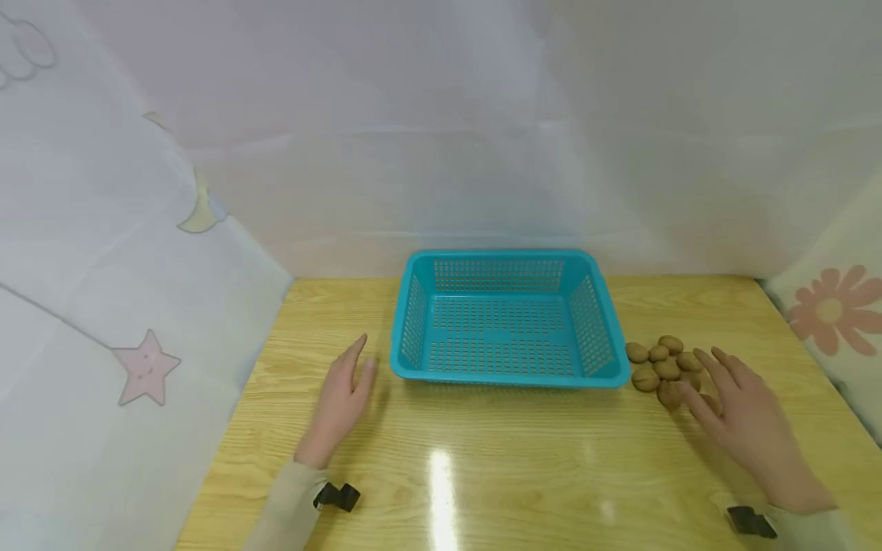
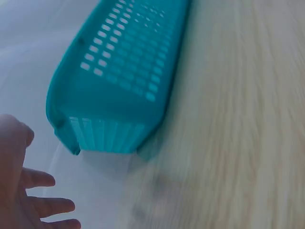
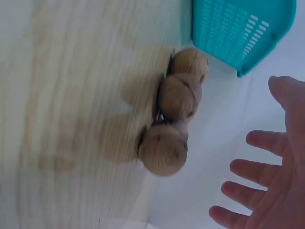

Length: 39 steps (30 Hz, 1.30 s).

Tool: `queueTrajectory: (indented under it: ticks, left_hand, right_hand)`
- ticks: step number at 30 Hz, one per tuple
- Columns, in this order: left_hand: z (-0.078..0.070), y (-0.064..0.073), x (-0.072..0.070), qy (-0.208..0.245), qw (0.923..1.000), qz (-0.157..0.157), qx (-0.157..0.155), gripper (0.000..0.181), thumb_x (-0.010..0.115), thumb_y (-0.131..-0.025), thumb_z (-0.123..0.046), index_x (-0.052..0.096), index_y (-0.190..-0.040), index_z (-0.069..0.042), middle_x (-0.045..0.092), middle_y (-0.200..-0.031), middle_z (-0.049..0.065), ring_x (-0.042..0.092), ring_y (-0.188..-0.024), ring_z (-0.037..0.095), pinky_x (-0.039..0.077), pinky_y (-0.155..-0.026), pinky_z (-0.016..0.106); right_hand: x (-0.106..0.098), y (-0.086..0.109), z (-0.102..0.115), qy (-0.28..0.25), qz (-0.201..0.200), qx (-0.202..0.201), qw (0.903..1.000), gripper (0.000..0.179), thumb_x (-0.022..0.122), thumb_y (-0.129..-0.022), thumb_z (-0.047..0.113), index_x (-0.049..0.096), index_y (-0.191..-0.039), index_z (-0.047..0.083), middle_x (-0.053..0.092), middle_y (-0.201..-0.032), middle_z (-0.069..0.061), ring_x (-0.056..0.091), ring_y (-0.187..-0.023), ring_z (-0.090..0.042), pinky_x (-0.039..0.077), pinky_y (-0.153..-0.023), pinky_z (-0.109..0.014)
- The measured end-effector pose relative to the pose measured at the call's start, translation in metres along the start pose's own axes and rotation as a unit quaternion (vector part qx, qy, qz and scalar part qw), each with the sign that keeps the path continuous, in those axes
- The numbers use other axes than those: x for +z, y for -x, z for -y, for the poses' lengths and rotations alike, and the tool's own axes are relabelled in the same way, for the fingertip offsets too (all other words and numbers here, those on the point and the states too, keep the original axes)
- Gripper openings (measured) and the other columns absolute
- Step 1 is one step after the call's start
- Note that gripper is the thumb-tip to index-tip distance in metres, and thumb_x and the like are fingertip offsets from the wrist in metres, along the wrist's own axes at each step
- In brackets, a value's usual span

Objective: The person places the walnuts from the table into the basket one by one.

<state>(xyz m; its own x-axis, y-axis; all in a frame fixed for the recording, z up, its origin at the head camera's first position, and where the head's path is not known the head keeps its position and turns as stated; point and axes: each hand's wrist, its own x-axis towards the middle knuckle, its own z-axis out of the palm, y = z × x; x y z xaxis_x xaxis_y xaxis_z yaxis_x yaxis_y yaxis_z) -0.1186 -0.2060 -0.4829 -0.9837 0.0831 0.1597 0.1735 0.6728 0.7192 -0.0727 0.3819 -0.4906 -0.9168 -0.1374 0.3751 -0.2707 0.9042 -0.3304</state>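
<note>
A turquoise plastic basket (image 1: 510, 380) with perforated walls stands at the back middle of the wooden table, and no contents show inside. Several brown walnuts (image 1: 667, 370) lie in a loose cluster just right of it. My right hand (image 1: 747, 421) hovers by the near right side of the walnuts, fingers extended and spread, and partly hides some of them in the head view. In the right wrist view a gap shows between the fingers and the walnuts (image 3: 164, 149). My left hand (image 1: 338, 402) is held left of the basket, fingers extended, holding nothing and apart from the basket wall (image 2: 109, 102).
The wooden table (image 1: 524, 459) meets a pale cloth backdrop (image 1: 496, 184) behind the basket. Printed cloth rises at both sides, with a pink star (image 1: 148, 369) at left and a flower (image 1: 830, 310) at right. Black wrist straps (image 1: 338, 497) sit on both sleeves.
</note>
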Motion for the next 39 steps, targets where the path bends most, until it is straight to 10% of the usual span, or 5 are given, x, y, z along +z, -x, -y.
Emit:
queueTrajectory:
  ticks: [3, 10, 27, 39]
  left_hand:
    - [-0.004, -0.005, 0.003, 0.122, 0.9924, -0.007, -0.015, 0.052, 0.044, -0.114, -0.031, 0.039, -0.16, -0.007, 0.043, -0.16, 0.021, 0.04, -0.148, 0.04, 0.036, -0.117, 0.06]
    - [-0.018, -0.017, 0.018, 0.334, 0.9415, -0.01, -0.045, 0.053, 0.043, -0.114, -0.029, 0.037, -0.16, -0.004, 0.042, -0.161, 0.021, 0.043, -0.147, 0.039, 0.044, -0.113, 0.052]
    - [-0.027, -0.02, 0.043, 0.408, 0.9101, 0.012, -0.069, 0.06, 0.052, -0.11, -0.013, 0.029, -0.166, -0.011, 0.047, -0.156, 0.024, 0.051, -0.138, 0.043, 0.057, -0.096, 0.035]
    - [-0.026, -0.021, 0.044, 0.413, 0.9076, 0.011, -0.078, 0.061, 0.052, -0.11, -0.013, 0.027, -0.166, -0.012, 0.047, -0.157, 0.021, 0.053, -0.138, 0.04, 0.057, -0.095, 0.032]
  right_hand:
    - [-0.006, 0.0, -0.008, -0.004, 0.027, 0.02, 0.9994, 0.048, 0.067, -0.103, 0.022, 0.056, -0.135, -0.012, 0.055, -0.127, -0.043, 0.053, -0.106, -0.063, 0.043, -0.082, -0.074]
    - [-0.017, 0.004, -0.025, -0.014, 0.177, 0.074, 0.9813, 0.053, 0.066, -0.104, 0.03, 0.059, -0.132, -0.014, 0.058, -0.127, -0.044, 0.057, -0.105, -0.063, 0.047, -0.079, -0.072]
    - [-0.016, 0.008, -0.034, -0.019, 0.235, 0.086, 0.968, 0.055, 0.07, -0.101, 0.032, 0.06, -0.13, -0.014, 0.067, -0.118, -0.034, 0.063, -0.104, -0.055, 0.053, -0.078, -0.065]
    - [-0.026, -0.007, -0.004, 0.024, 0.087, -0.067, 0.9937, 0.045, 0.091, -0.076, 0.01, 0.071, -0.114, -0.004, 0.075, -0.103, -0.021, 0.07, -0.087, -0.043, 0.057, -0.068, -0.052]
